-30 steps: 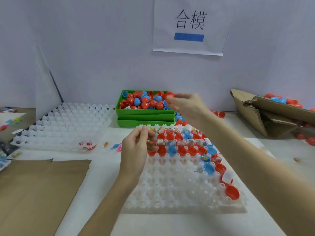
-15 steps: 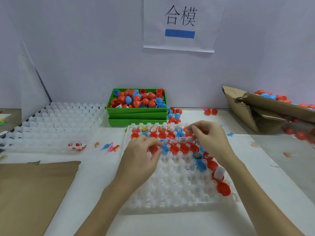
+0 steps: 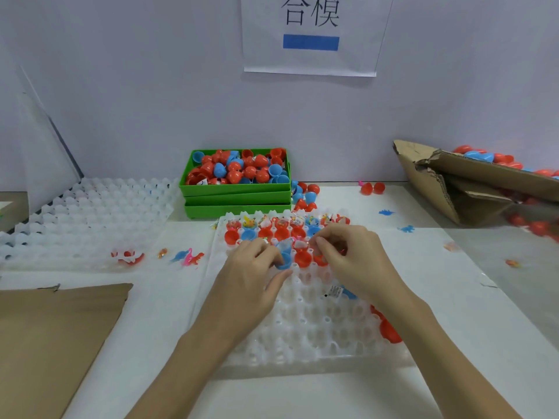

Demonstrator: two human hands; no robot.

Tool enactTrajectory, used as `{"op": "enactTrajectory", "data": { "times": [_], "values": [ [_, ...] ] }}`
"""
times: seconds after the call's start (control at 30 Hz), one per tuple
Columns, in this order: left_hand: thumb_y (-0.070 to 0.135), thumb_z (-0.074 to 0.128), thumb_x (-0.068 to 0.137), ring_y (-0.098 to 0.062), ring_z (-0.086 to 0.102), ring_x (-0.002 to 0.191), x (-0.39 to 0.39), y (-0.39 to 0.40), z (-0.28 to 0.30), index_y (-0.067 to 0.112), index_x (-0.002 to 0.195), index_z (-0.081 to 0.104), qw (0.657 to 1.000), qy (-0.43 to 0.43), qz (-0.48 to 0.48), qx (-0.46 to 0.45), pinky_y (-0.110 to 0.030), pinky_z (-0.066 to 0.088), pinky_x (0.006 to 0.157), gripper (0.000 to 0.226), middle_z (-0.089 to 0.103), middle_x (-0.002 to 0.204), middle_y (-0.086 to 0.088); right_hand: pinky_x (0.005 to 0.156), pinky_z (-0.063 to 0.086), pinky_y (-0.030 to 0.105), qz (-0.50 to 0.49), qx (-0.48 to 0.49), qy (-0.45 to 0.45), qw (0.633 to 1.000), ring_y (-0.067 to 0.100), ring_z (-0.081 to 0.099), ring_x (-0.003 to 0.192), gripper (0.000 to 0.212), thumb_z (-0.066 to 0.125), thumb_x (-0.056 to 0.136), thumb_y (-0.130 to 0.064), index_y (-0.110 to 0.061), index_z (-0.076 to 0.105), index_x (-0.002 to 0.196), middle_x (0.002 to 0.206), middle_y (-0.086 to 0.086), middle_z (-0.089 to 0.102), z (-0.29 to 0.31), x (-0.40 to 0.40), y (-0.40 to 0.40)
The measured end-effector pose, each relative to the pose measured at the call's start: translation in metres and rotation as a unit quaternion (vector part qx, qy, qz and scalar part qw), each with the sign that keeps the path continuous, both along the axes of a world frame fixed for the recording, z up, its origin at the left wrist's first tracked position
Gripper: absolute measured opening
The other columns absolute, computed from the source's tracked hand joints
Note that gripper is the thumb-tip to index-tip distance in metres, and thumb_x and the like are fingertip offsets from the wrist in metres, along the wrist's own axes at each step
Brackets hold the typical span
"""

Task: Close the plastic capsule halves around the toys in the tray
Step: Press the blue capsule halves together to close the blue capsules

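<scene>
A white table [image 3: 453, 343] runs up to a pale wall with a paper sign [image 3: 311, 34] bearing 2 characters and a blue bar. In the middle of the table lies the white plastic tray [image 3: 305, 334], a grid of round pockets; its far rows hold red and blue capsule halves [image 3: 251, 235] with small packed toys in them, while the near pockets show bare plastic. The left hand [image 3: 251, 279] is over the tray's middle rows, its thumb and fingers curled round a blue capsule half [image 3: 285, 258] that sits at the tray surface. Just beside it stands a red capsule half [image 3: 303, 259] in its pocket. The right hand [image 3: 351, 258] is curled with fingertips pinched together near that red half; something red shows at the fingers, but what it grasps cannot be told. More red halves lie along the tray's right edge by the right forearm.

Behind the tray stand stacked green bins [image 3: 236, 198], the top 1 heaped with red and blue capsules. To the left lies a second white tray [image 3: 90, 213], with loose small toys [image 3: 190, 257] between the 2 trays. A torn cardboard box [image 3: 447, 189] with capsules sits far right, and a flat cardboard sheet [image 3: 45, 343] near left.
</scene>
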State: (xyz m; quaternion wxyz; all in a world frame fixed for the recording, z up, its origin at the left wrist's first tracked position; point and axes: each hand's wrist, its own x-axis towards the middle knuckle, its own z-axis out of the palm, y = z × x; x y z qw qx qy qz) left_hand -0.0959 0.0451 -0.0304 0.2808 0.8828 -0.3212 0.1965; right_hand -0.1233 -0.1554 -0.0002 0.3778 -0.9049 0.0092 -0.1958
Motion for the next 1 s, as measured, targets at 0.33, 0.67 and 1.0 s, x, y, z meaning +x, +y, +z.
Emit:
{"op": "enactTrajectory", "data": {
  "times": [0.33, 0.67, 1.0],
  "values": [
    [0.015, 0.074, 0.095, -0.008, 0.061, 0.090, -0.009, -0.002, 0.017, 0.020, 0.100, 0.066, 0.992, -0.030, -0.064, -0.101, -0.020, 0.052, 0.078, 0.010, 0.056, 0.102, 0.014, 0.097, 0.054, 0.022, 0.082, 0.118, 0.016, 0.990, 0.003, 0.066, 0.113, 0.042, 0.051, 0.106, -0.025, -0.022, 0.052, 0.148, 0.136, -0.009, 0.063, 0.006, -0.002, 0.012],
    [0.009, 0.073, 0.094, -0.015, 0.075, 0.092, -0.009, -0.004, 0.024, 0.020, 0.100, 0.068, 0.933, 0.147, -0.063, -0.323, -0.019, 0.057, 0.078, 0.013, 0.071, 0.102, -0.002, 0.082, 0.060, 0.024, 0.148, 0.227, -0.032, 0.962, 0.013, 0.076, 0.091, 0.027, 0.052, 0.106, -0.013, -0.013, 0.072, 0.124, 0.107, -0.002, 0.077, 0.003, -0.004, 0.023],
    [0.019, 0.077, 0.087, -0.006, 0.073, 0.106, -0.010, 0.001, 0.032, 0.025, 0.118, 0.073, 0.891, 0.194, -0.080, -0.402, -0.012, 0.057, 0.078, 0.032, 0.076, 0.110, 0.016, 0.085, 0.054, 0.014, 0.152, 0.032, -0.109, 0.982, 0.005, 0.063, 0.101, 0.039, 0.067, 0.096, -0.010, -0.021, 0.068, 0.133, 0.114, -0.008, 0.063, 0.004, -0.008, 0.028]
  ]
}}
